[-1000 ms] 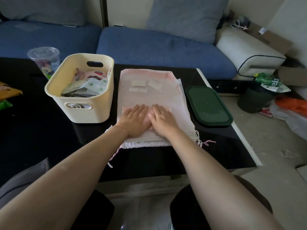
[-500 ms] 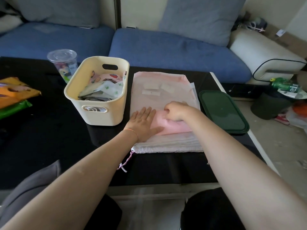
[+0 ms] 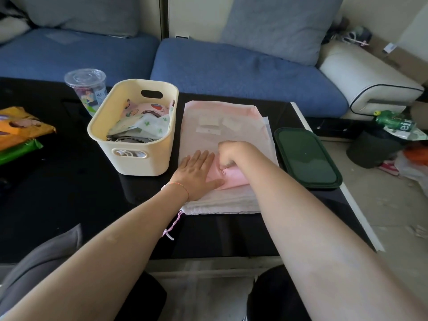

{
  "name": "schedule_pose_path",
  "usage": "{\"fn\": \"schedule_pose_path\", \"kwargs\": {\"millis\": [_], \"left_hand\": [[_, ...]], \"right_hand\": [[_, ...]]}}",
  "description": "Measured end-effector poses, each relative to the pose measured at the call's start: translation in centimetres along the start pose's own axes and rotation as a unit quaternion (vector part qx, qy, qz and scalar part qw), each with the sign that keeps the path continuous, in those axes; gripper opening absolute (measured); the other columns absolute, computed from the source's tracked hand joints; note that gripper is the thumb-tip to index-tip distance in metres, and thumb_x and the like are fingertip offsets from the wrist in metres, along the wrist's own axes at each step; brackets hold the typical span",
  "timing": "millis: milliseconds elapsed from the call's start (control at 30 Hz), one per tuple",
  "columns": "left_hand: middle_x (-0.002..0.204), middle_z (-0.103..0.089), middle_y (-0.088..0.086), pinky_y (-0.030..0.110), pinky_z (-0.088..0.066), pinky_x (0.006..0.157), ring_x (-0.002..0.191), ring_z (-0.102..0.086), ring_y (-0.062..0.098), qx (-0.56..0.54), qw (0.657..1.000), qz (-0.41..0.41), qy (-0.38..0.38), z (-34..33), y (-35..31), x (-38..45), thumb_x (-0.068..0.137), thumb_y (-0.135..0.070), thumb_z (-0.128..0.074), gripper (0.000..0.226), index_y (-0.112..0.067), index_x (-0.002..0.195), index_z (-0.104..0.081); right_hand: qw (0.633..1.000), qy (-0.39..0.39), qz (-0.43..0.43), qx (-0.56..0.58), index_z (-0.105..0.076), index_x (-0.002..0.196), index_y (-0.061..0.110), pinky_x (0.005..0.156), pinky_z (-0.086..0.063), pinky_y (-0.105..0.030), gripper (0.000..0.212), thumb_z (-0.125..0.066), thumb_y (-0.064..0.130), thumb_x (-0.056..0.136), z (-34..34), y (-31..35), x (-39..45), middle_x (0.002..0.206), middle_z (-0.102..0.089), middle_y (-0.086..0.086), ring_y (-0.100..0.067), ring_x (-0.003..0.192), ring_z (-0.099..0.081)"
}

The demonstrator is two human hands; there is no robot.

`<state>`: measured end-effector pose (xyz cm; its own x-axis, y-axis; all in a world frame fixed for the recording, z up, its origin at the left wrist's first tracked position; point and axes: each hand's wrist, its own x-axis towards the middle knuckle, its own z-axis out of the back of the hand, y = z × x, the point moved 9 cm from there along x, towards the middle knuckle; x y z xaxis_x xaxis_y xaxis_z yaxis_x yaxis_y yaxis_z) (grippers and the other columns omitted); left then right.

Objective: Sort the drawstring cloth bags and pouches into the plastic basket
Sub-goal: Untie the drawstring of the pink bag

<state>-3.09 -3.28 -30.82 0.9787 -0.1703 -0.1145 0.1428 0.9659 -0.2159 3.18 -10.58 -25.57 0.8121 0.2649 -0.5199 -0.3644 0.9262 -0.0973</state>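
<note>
From the head camera, a stack of pale pink cloth bags [image 3: 222,126] lies flat on the black desk [image 3: 58,193], just right of the cream plastic basket [image 3: 136,126]. The top bag is thin, with small white labels showing near its far end. A pink folded piece [image 3: 234,177] sits on the near half of the stack, above a white gathered hem [image 3: 222,205]. A pink drawstring [image 3: 172,225] trails off the near left corner onto the desk. The basket already holds printed pouches [image 3: 143,117], some with cartoon figures, some with green marks.

The left hand [image 3: 196,172] lies flat, fingers straight and together, pressing the left edge of the pink folded piece. The right hand [image 3: 231,154] is curled, knuckles up, its fingers pinching the pink fabric just beside the left hand. Both forearms reach in from the near edge. A dark green lid [image 3: 305,156] rests right of the stack.
</note>
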Motion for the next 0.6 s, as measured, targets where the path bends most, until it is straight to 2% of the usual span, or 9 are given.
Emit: {"fn": "schedule_pose_path", "kwargs": {"millis": [100, 233, 300, 400, 467, 500, 533, 600], "left_hand": [[0.163, 0.008, -0.002, 0.038, 0.006, 0.121, 0.149, 0.014, 0.013, 0.000, 1.000, 0.000, -0.004, 0.0, -0.1, 0.0, 0.089, -0.074, -0.023, 0.089, -0.022, 0.155, 0.006], [0.163, 0.008, -0.002, 0.039, 0.005, 0.121, 0.149, 0.014, 0.014, -0.008, 1.000, -0.001, -0.004, -0.1, 0.0, -0.1, 0.089, -0.074, -0.022, 0.089, -0.021, 0.155, 0.006], [0.163, 0.008, 0.000, 0.039, 0.005, 0.121, 0.149, 0.013, 0.015, -0.007, 1.000, 0.004, 0.000, -0.1, 0.0, -0.2, 0.091, -0.071, -0.024, 0.086, -0.021, 0.155, 0.006], [0.163, 0.003, 0.005, 0.038, 0.002, 0.122, 0.150, 0.010, 0.019, 0.026, 0.999, -0.006, -0.023, 1.4, -1.1, -0.5, 0.097, -0.055, -0.033, 0.077, -0.017, 0.155, 0.001], [0.163, -0.006, 0.008, 0.040, -0.005, 0.122, 0.150, 0.002, 0.023, 0.052, 0.991, -0.069, -0.104, 4.8, -3.2, -1.0, 0.098, -0.035, -0.042, 0.066, -0.013, 0.154, -0.014], [0.161, -0.015, 0.011, 0.043, -0.014, 0.121, 0.150, -0.005, 0.025, 0.040, 0.978, -0.115, -0.168, 7.0, -4.5, -1.7, 0.096, -0.024, -0.047, 0.059, -0.011, 0.150, -0.029], [0.158, -0.024, 0.013, 0.046, -0.025, 0.117, 0.149, -0.014, 0.028, 0.014, 0.958, -0.156, -0.242, 9.9, -5.5, -2.9, 0.090, -0.014, -0.051, 0.052, -0.009, 0.141, -0.044], [0.152, -0.035, 0.017, 0.047, -0.035, 0.111, 0.144, -0.026, 0.032, -0.045, 0.903, -0.176, -0.388, 15.3, -5.1, -5.4, 0.081, -0.005, -0.054, 0.041, -0.006, 0.122, -0.059]], "right_hand": [[1.000, -0.012, -0.012, 0.002, -0.055, 0.107, 0.014, 0.097, -0.042, -0.042, 0.031, -0.072, 0.025, 0.084, 0.2, -0.2, 0.1, 0.082, -0.056, -0.001, -0.028, 0.094, -0.059], [0.999, -0.024, -0.020, -0.037, -0.054, 0.098, 0.019, 0.102, -0.033, -0.041, 0.027, -0.074, 0.025, 0.081, 0.4, 0.3, 0.0, 0.095, -0.058, 0.000, -0.027, 0.108, -0.057], [0.997, -0.060, -0.017, -0.040, -0.052, 0.090, 0.019, 0.095, -0.037, -0.035, 0.023, -0.074, 0.024, 0.081, 0.6, 0.2, -0.5, 0.102, -0.058, -0.002, -0.026, 0.108, -0.056], [0.997, -0.066, -0.025, 0.022, -0.050, 0.077, 0.013, 0.073, -0.040, -0.030, 0.025, -0.072, 0.024, 0.084, 0.2, -1.6, -1.7, 0.093, -0.056, -0.004, -0.026, 0.087, -0.055], [0.993, -0.075, -0.044, 0.077, -0.054, 0.084, 0.009, 0.067, -0.041, -0.030, 0.018, -0.067, 0.021, 0.088, 1.1, -3.6, -3.0, 0.091, -0.056, -0.008, -0.028, 0.082, -0.055], [0.988, -0.091, -0.057, 0.114, -0.057, 0.093, 0.007, 0.067, -0.042, -0.031, 0.011, -0.061, 0.017, 0.091, 1.7, -4.6, -3.3, 0.094, -0.058, -0.010, -0.028, 0.082, -0.055], [0.977, -0.117, -0.072, 0.163, -0.059, 0.107, 0.005, 0.070, -0.042, -0.031, 0.017, -0.056, 0.016, 0.095, 2.9, -5.5, -3.8, 0.098, -0.058, -0.011, -0.027, 0.084, -0.054], [0.938, -0.163, -0.092, 0.291, -0.044, 0.136, 0.002, 0.076, -0.040, -0.031, 0.042, -0.052, 0.018, 0.098, 4.9, -6.4, -5.0, 0.109, -0.053, -0.011, -0.027, 0.092, -0.051]]}}
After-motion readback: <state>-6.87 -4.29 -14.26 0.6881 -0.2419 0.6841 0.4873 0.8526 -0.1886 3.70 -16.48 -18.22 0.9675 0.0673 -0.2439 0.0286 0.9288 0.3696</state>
